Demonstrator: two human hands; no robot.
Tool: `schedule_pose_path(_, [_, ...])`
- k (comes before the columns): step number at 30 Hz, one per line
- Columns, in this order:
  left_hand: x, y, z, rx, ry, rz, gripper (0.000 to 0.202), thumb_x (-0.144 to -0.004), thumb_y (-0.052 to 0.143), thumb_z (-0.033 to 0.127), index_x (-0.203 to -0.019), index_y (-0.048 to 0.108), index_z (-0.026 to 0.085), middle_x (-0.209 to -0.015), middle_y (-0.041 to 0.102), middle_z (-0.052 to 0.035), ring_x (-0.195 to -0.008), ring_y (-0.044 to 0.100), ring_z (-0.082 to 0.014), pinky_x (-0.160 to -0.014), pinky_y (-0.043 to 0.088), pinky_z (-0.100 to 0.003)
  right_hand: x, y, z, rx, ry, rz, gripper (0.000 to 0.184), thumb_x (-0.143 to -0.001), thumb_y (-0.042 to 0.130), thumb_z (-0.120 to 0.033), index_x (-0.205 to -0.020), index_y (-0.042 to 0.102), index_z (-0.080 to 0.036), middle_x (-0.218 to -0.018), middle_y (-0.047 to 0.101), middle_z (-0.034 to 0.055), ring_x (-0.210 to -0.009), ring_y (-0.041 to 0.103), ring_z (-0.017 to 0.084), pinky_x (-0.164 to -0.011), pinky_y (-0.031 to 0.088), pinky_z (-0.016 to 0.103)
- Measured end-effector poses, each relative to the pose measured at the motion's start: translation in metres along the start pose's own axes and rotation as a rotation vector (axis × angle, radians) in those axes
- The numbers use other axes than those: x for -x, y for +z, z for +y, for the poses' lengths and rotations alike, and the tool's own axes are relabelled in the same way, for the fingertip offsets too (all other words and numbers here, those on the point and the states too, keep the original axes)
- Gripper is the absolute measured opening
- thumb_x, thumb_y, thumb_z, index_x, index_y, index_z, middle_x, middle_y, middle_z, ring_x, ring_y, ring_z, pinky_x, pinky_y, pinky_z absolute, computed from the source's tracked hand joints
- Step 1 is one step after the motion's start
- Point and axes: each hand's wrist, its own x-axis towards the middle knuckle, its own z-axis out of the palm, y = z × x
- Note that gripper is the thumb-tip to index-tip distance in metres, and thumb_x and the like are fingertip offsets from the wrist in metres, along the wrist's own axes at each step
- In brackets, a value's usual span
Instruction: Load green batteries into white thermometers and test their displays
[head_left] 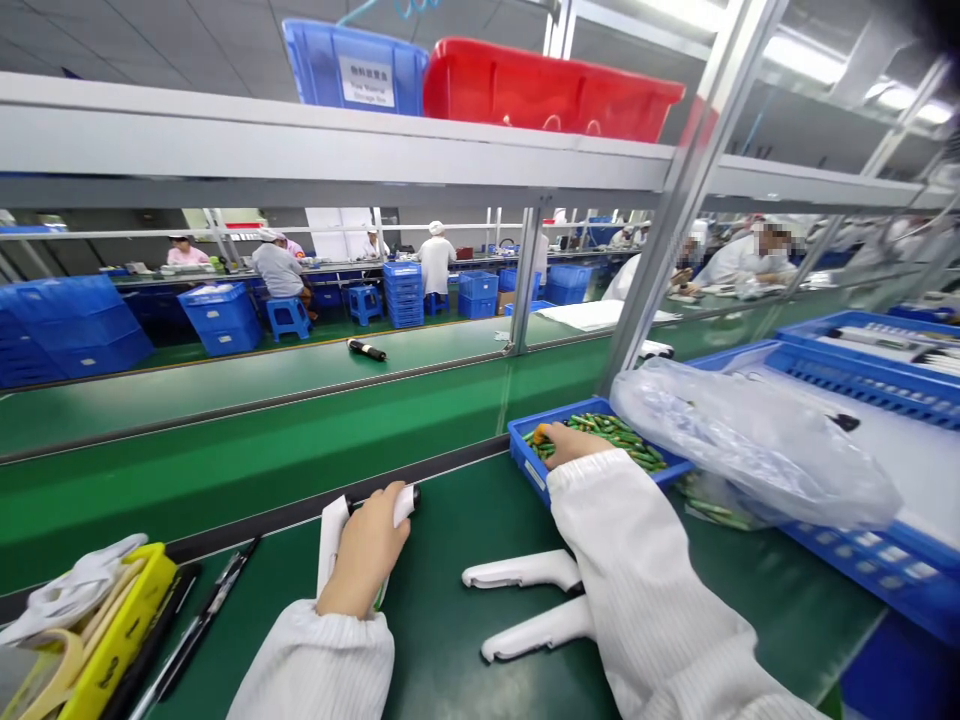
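Note:
My left hand (365,558) is closed around a white plastic device with a black end (409,497), resting it on the green bench. My right hand (568,443) reaches into a small blue tray (525,438) of green cylindrical parts (616,434), fingers curled down among them with one orange-tipped part at the fingertips. Two white plastic shell pieces (525,572) lie on the bench under my right sleeve.
A crumpled clear plastic bag (742,440) lies over large blue trays (870,370) at right. A yellow tool holder with tape and white gloves (97,610) and black pens (202,620) sit at left. A black-and-white device (366,349) lies on the conveyor belt. Other workers sit at far benches.

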Motion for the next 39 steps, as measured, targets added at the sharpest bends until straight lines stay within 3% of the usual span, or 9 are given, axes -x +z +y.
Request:
schedule_pose_path(5, [-0.001,0.0,-0.004,-0.15,-0.055,0.045,0.05,-0.085,0.037,0.012,-0.135,0.036,0.003,-0.115,0.057,-0.0275,-0.105,0.057,-0.0377,-0.082,0.043,-0.048,0.0,0.004,-0.006,-0.003,-0.004,0.0,0.036,-0.085,0.062,-0.023,-0.119,0.053,-0.015,-0.113,0.06,0.0087,-0.097,0.059,0.021,-0.085,0.047,0.039])
schedule_pose_path(8, [0.001,-0.004,0.003,-0.137,-0.002,0.05,0.049,-0.087,0.032,0.014,-0.135,0.034,0.003,-0.128,0.046,-0.0291,-0.119,0.046,-0.0387,-0.093,0.036,-0.053,-0.002,0.004,-0.007,-0.035,-0.013,0.027,0.025,-0.089,0.058,-0.026,-0.111,0.058,-0.014,-0.109,0.061,0.0076,-0.096,0.06,0.019,-0.084,0.049,0.039])
schedule_pose_path(11, [0.009,-0.005,0.023,-0.015,0.182,-0.099,0.034,-0.09,0.036,0.02,-0.12,0.051,0.015,-0.137,0.044,-0.0172,-0.129,0.039,-0.0307,-0.106,0.028,-0.047,-0.005,0.003,-0.006,-0.067,-0.026,0.045,0.019,-0.089,0.058,-0.026,-0.103,0.061,-0.012,-0.104,0.062,0.0068,-0.094,0.06,0.019,-0.084,0.049,0.038])
schedule_pose_path(15, [0.029,0.011,0.053,0.189,0.435,-0.404,0.023,-0.091,0.041,0.028,-0.105,0.06,0.031,-0.136,0.05,0.0004,-0.126,0.045,-0.0171,-0.104,0.035,-0.03,-0.007,0.004,-0.002,-0.132,-0.062,0.098,0.014,-0.088,0.06,-0.024,-0.096,0.062,-0.012,-0.1,0.063,0.0057,-0.094,0.06,0.019,-0.086,0.048,0.039])
schedule_pose_path(24, [0.03,0.048,0.05,0.391,0.418,-0.532,0.033,-0.069,0.057,0.007,-0.089,0.073,0.028,-0.102,0.066,-0.0031,-0.098,0.057,-0.0242,-0.09,0.04,-0.038,-0.001,-0.019,-0.016,-0.469,-0.157,0.494,0.006,-0.084,0.056,-0.013,-0.089,0.059,-0.011,-0.094,0.065,0.0117,-0.087,0.06,0.018,-0.081,0.045,0.03])
schedule_pose_path(27, [0.021,0.041,0.044,0.539,0.306,-0.524,0.026,-0.069,0.06,0.013,-0.09,0.072,0.025,-0.095,0.066,-0.0033,-0.094,0.058,-0.024,-0.09,0.041,-0.039,0.015,-0.03,-0.028,-0.624,-0.216,0.566,0.013,-0.083,0.059,-0.026,-0.084,0.056,-0.013,-0.08,0.064,0.0066,-0.068,0.058,0.015,-0.063,0.045,0.026])
schedule_pose_path(30, [0.014,0.021,0.041,0.734,0.191,-0.521,0.021,-0.076,0.058,0.026,-0.095,0.064,0.018,-0.09,0.062,-0.0062,-0.084,0.062,-0.0235,-0.071,0.05,-0.036,0.037,-0.038,-0.04,-0.78,-0.295,0.601,0.026,-0.082,0.058,-0.04,-0.082,0.054,-0.015,-0.062,0.058,-0.0005,-0.054,0.053,0.012,-0.053,0.041,0.023])
schedule_pose_path(35, [0.019,-0.025,0.042,1.172,0.081,-0.413,0.063,-0.079,0.066,0.038,-0.132,0.033,0.028,-0.102,0.058,-0.0049,-0.084,0.062,-0.0155,-0.067,0.052,-0.024,0.073,-0.044,-0.064,-1.275,-0.504,0.586,0.035,-0.07,0.073,-0.044,-0.08,0.058,-0.014,-0.055,0.053,-0.0033,-0.047,0.046,0.008,-0.044,0.035,0.019])
schedule_pose_path(39, [0.031,-0.047,0.048,1.603,0.142,-0.323,0.049,-0.073,0.075,0.033,-0.115,0.052,0.021,-0.089,0.057,-0.0005,-0.055,0.049,-0.0033,-0.046,0.044,-0.011,0.097,-0.038,-0.086,-1.433,-0.598,0.47,0.03,-0.073,0.073,-0.038,-0.086,0.059,-0.016,-0.058,0.057,-0.0033,-0.039,0.04,0.003,-0.036,0.029,0.015])
